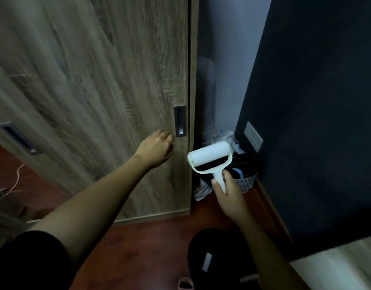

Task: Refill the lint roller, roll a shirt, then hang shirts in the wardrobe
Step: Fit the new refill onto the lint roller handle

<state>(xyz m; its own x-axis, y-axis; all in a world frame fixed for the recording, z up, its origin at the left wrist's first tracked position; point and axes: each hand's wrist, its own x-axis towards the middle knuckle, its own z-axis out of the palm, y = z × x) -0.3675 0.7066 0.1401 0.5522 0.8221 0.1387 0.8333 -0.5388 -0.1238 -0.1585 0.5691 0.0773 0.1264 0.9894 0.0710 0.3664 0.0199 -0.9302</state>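
Wardrobe door (96, 91) fills the left, wood grain, shut against its frame. Left hand (157, 148) is at the door face, fingers curled with nothing in them, just below-left of the recessed handle (180, 121); can't tell whether it touches the door. Lint roller (209, 156) is just right of the door edge, mid-air. The roll's long axis runs lower-left to upper-right and the white handle points down. Right hand (226, 191) is wrapped around that handle, thumb on the front. Behind it, a basket (246, 182) of clothes sits in the narrow gap between the wardrobe and the dark wall (316, 122). Bare floor (138, 237) lies below the arms.
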